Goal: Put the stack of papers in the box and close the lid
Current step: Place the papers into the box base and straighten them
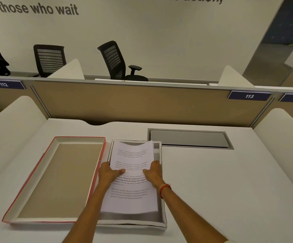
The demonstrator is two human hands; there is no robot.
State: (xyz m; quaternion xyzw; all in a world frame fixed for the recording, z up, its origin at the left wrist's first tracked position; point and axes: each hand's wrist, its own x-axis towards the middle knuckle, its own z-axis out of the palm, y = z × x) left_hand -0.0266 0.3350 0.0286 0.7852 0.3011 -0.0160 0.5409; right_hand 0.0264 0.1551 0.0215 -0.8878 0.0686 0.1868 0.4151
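Note:
A stack of printed white papers (130, 195) hangs just over the open grey box (159, 222) in the middle of the desk, its far end curling up. My left hand (108, 173) grips the stack's left edge, thumb on top. My right hand (153, 172), with a red thread band at the wrist, grips the right edge. The box's lid (58, 179), red outside and tan inside, lies inside-up on the desk, touching the box's left side.
A grey metal cable hatch (189, 138) is set into the white desk (229, 190) behind and right of the box. White curved dividers stand on both sides, and a tan partition (142, 104) closes the back. Black office chairs stand beyond it.

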